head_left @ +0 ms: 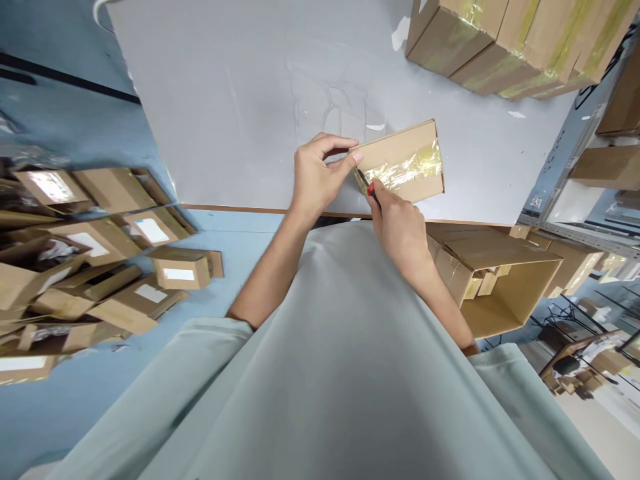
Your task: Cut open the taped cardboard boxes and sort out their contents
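Note:
A small cardboard box (395,148) with a strip of shiny clear yellowish tape (413,167) along it rests on the table near its front edge. My left hand (320,167) grips the box's left end, thumb on the top face and fingers along the far side. Closed around a utility knife (371,189) with a red and black body, my right hand (400,223) is at the near left corner of the box. The knife's tip touches or nearly touches the taped left edge; the blade itself is too small to make out.
The grey tabletop (225,120) bears a row of taped cardboard boxes (493,63) at the far right. An open large carton (520,293) with small boxes inside stands below the table's right side. Opened cardboard boxes (105,243) are heaped on the blue floor at left.

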A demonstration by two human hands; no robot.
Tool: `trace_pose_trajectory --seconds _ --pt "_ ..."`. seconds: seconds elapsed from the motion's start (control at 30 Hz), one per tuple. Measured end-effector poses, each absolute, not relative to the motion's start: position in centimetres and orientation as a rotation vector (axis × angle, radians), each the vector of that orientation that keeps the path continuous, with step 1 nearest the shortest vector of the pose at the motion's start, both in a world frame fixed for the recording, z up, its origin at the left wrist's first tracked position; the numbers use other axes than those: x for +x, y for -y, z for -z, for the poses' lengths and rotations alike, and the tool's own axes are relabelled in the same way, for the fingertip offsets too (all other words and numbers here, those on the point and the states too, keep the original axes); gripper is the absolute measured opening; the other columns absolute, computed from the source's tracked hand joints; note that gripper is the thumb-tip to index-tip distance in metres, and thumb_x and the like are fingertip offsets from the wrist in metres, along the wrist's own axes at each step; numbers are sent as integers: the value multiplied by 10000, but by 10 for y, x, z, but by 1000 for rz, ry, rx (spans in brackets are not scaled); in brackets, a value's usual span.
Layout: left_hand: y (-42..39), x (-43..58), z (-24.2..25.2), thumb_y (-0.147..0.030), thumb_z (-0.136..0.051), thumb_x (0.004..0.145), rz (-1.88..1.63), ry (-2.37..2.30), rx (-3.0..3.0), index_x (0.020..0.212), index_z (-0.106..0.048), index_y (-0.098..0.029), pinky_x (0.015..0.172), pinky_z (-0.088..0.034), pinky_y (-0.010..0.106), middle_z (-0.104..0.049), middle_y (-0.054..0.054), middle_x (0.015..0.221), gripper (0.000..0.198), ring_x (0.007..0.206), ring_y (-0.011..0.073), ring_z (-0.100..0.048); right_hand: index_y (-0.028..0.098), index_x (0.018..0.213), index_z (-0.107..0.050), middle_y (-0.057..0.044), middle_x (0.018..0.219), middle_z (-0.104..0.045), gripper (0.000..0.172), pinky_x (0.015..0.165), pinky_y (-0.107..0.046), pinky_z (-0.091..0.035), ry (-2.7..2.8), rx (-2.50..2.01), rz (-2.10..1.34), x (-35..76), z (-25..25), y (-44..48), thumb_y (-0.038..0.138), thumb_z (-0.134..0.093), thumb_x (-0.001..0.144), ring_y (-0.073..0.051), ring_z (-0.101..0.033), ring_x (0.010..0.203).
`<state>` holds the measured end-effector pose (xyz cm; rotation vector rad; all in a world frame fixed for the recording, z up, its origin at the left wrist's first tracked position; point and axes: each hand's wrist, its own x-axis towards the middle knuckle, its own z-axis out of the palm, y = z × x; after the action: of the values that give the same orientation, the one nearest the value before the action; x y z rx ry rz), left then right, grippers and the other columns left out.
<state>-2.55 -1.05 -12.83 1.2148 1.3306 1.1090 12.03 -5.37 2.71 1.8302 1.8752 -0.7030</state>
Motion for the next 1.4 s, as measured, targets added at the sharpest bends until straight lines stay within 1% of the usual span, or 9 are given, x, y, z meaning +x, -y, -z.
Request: trace_pose_trajectory --seconds 0.13,0.37,0.57,0.77,0.87,0.93,1.07,1.23,1.4 --pt "13 -22 129 -711 -813 986 -1113 -1379 1231 1133 -813 -264 1040 -722 397 -831 81 1197 470 1199 280 -816 177 1708 -546 -198 1235 -845 518 947 -409 -619 -1780 1758 676 116 -36 55 284 -365 1235 -327 -828 1091" --pt "17 -20 130 -685 -750 1042 -1116 -1402 1243 1197 -815 -297 1088 -705 427 -813 84 1227 423 1240 286 -799 190 1730 -503 -195 1285 -844 517 946 -385 -622 -1782 1719 660 117 -36 60 230 -393 1226 -311 -829 1093" --pt "16 -15 131 -657 -730 1069 -1126 -1443 1260 1229 -801 -273 1103 -689 414 -795 89 1248 422 1259 283 -792 162 1722 -518 -186 1184 -861 526 824 -316 -622 -1695 1685 653 121 -31 84 183 -391 1211 -281 -855 1024" --pt "7 -29 128 -592 -788 1039 -1082 -1419 1307 1200 -815 -257 1094 -691 402 -805 72 1167 373 1178 260 -807 227 1709 -572 -147 1166 -877 511 797 -304 -582 -1748 1803 778 137 -47 92 269 -442 1217 -275 -846 961" --pt "2 -33 113 -475 -781 1047 -1013 -1423 1396 1203 -832 -295 1132 -685 472 -804 67 1196 243 1175 281 -801 230 1670 -623 -128 1095 -877 507 760 -293 -547 -1849 2060 745 162 -53 94 340 -409 1224 -271 -827 903" --pt "0 -23 97 -396 -773 1045 -973 -1430 1527 1273 -823 -340 1253 -610 539 -782 68 1344 240 1333 325 -748 224 1659 -634 -119 1031 -868 534 747 -292 -532 -1896 2264 650 183 -47 93 383 -361 1228 -267 -813 866" --pt "7 28 70 -422 -741 1068 -857 -1306 1855 1481 -712 -393 1452 -324 651 -639 49 1667 415 1700 383 -446 241 1658 -637 -101 982 -852 567 753 -298 -534 -1917 2486 487 224 -19 85 443 -327 1228 -251 -789 836" --pt "19 81 78 -609 -682 1084 -723 -1264 2001 1593 -603 -308 1432 -95 816 -489 141 1821 596 1789 465 -241 253 1673 -635 -124 1124 -849 551 831 -309 -565 -1975 2486 460 245 2 70 438 -376 1222 -261 -794 965" --pt "21 82 89 -666 -722 1033 -729 -1268 1963 1623 -587 -318 1440 -53 825 -467 130 1840 699 1789 486 -209 270 1738 -571 -127 1210 -824 555 879 -302 -535 -1876 2302 531 235 -7 54 382 -397 1223 -256 -775 1018"
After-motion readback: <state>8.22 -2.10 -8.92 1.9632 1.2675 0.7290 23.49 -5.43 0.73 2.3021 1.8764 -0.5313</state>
